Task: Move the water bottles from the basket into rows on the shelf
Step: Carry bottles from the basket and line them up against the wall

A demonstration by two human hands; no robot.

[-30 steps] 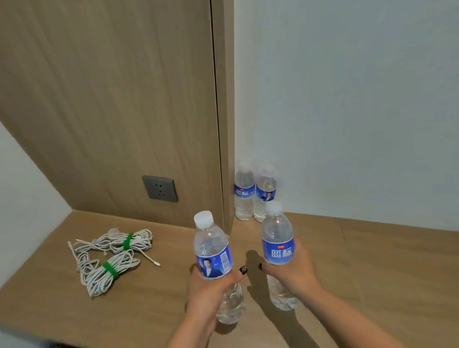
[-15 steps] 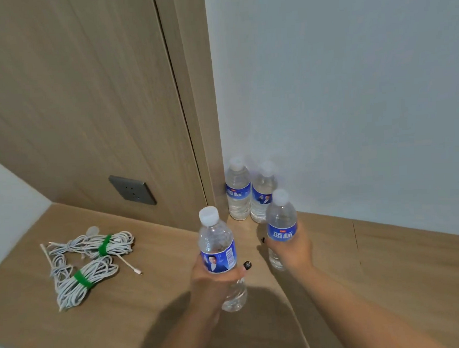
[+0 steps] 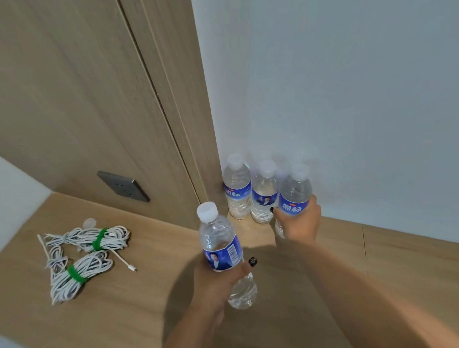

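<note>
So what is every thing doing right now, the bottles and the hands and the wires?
Corner bottle: upright on the shelf, capped.
Second bottle: upright beside it, capped.
Third bottle: upright, capped, gripped by the right hand.
Fourth bottle: capped, gripped by the left hand.
Cable bundles: coiled, tied with green straps, lying on the shelf.
Wall socket: nothing plugged in.

white characters "蓝标" stand on the blue labels of two bottles
</note>
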